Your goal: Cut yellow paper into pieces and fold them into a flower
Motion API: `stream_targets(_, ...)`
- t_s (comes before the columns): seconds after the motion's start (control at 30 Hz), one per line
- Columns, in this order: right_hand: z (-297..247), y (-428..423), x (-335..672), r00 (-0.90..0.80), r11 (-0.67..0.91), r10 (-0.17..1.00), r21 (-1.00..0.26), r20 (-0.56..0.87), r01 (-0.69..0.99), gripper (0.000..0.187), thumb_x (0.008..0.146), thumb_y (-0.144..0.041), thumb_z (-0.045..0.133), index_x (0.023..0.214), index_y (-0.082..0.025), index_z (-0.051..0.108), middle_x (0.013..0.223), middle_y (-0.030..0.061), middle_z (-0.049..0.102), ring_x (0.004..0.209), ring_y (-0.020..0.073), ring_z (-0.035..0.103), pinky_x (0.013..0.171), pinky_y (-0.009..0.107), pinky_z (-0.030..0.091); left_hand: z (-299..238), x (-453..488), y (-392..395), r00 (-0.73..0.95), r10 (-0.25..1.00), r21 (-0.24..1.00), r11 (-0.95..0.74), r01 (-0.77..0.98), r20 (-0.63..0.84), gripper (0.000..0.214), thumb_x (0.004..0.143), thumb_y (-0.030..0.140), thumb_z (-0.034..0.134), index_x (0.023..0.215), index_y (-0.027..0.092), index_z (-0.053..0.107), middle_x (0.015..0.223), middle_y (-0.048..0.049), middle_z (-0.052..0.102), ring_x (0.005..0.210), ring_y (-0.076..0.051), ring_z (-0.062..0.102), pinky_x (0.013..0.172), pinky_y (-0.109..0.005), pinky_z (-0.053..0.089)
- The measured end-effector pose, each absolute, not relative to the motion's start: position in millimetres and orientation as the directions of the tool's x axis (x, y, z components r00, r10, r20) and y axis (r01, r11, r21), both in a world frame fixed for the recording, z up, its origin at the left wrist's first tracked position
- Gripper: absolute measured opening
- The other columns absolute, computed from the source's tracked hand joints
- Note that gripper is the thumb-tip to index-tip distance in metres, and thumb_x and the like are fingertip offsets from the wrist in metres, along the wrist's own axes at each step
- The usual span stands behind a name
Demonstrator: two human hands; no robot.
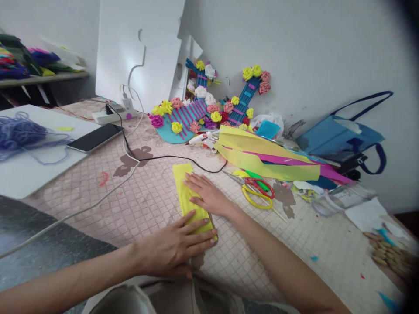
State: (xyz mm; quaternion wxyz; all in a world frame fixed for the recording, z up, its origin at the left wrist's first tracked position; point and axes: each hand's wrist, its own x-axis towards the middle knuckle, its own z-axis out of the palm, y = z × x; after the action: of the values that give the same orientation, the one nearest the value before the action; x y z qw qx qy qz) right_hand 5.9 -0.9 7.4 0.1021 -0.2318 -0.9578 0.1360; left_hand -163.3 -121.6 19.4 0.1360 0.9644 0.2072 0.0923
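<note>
Currently, I have both hands on one workpiece, a yellow paper strip, centred before me on the table covering. Take the strip as the clock centre; its long axis runs from 11 o'clock to 5 o'clock.

Left hand: located at 6 to 7 o'clock. I read it as flattened, palm down, fingers extended and slightly spread across the strip's near end. The thumb points away from the strip, toward 6 o'clock.

Right hand: located at 1 to 2 o'clock. It is also palm down, fingers extended toward 11 o'clock, lying over the strip's right edge. I see neither hand curled around anything. The strip's far end projects uncovered beyond the right fingertips.

Adjacent items, by bearing:
- 12 o'clock: a black cable, just beyond the far end.
- 1 o'clock: a glue gun, beside yellow and magenta sheets at 2 o'clock.
- 3 o'clock: scissors with red and yellow handles.
- 10 o'clock: a dark-screened phone, resting partly on a white board.
</note>
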Motion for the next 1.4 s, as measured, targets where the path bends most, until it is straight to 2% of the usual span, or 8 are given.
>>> stream_targets(0.37,5,0,5,-0.888,0.869,0.451,-0.277,0.095,0.411,0.053,0.093,-0.044,0.036,0.141,-0.023,0.03,0.149,0.0042,0.027,0.138,0.0185,0.018,0.112,0.044,0.014,33,-168,-115,0.863,0.441,0.294,-0.882,0.368,0.245,0.059,0.089,0.046,0.043,0.14,0.018,0.03,0.139,-0.0104,0.044,0.132,-0.024,0.035,0.11,-0.042,0.025)
stream_targets(0.47,4,1,6,-0.889,0.867,0.449,-0.283,0.091,0.409,0.051,0.094,-0.04,0.037,0.141,-0.022,0.03,0.149,0.0046,0.027,0.139,0.018,0.016,0.112,0.045,0.014,32,-183,-85,0.583,0.693,0.362,-0.72,0.592,0.425,0.039,0.092,0.03,0.041,0.129,0.019,0.045,0.125,-0.0108,0.057,0.117,-0.021,0.05,0.1,-0.039,0.039)
stream_targets(0.53,5,0,5,-0.885,0.863,0.458,-0.285,0.089,0.418,0.052,0.093,-0.041,0.038,0.141,-0.023,0.029,0.149,0.004,0.028,0.139,0.0187,0.016,0.112,0.046,0.014,27,-197,-54,0.339,0.813,0.45,-0.554,0.7,0.474,0.031,0.09,0.03,0.043,0.116,0.016,0.054,0.114,-0.0118,0.061,0.106,-0.021,0.056,0.091,-0.037,0.045)
stream_targets(0.6,8,-1,5,-0.883,0.859,0.463,-0.285,0.08,0.425,0.053,0.093,-0.043,0.038,0.141,-0.024,0.029,0.149,0.0033,0.028,0.139,0.0196,0.017,0.112,0.046,0.014,21,-210,-22,0.194,0.896,0.483,-0.385,0.786,0.399,0.031,0.086,0.035,0.047,0.108,0.015,0.057,0.106,-0.0116,0.062,0.094,-0.022,0.06,0.083,-0.037,0.047)
stream_targets(0.7,11,-2,4,-0.881,0.854,0.469,-0.286,0.064,0.435,0.053,0.093,-0.046,0.036,0.142,-0.025,0.029,0.149,0.0027,0.027,0.138,0.0198,0.018,0.112,0.045,0.014,18,-222,15,0.139,0.966,0.462,-0.228,0.857,0.219,0.038,0.078,0.042,0.053,0.102,0.013,0.058,0.099,-0.0113,0.062,0.084,-0.021,0.06,0.075,-0.033,0.046)
stream_targets(0.9,11,-1,3,-0.878,0.847,0.477,-0.292,0.05,0.444,0.054,0.092,-0.046,0.037,0.142,-0.026,0.029,0.149,0.0026,0.027,0.138,0.0199,0.018,0.112,0.046,0.014,25,-226,37,0.161,0.987,0.524,-0.132,0.841,-0.008,0.04,0.065,0.045,0.063,0.091,0.015,0.061,0.079,-0.0038,0.064,0.072,-0.019,0.059,0.06,-0.025,0.039)
stream_targets(1.13,10,-1,4,-0.879,0.848,0.474,-0.296,0.052,0.44,0.055,0.092,-0.046,0.036,0.142,-0.025,0.028,0.15,0.003,0.026,0.139,0.0195,0.018,0.112,0.046,0.014,17,-234,39,0.187,0.982,0.725,-0.122,0.677,-0.009,0.032,0.066,0.044,0.058,0.076,0.014,0.065,0.064,-0.0011,0.063,0.061,-0.014,0.055,0.054,-0.022,0.039)
stream_targets(1.4,11,-2,3,-0.876,0.845,0.479,-0.299,0.052,0.444,0.055,0.092,-0.048,0.036,0.142,-0.025,0.028,0.15,0.0023,0.025,0.139,0.0195,0.017,0.113,0.045,0.014,8,-235,42,0.145,0.989,0.758,-0.117,0.642,0.031,0.03,0.066,0.042,0.059,0.073,0.013,0.065,0.068,-0.0031,0.066,0.063,-0.014,0.056,0.056,-0.023,0.042)
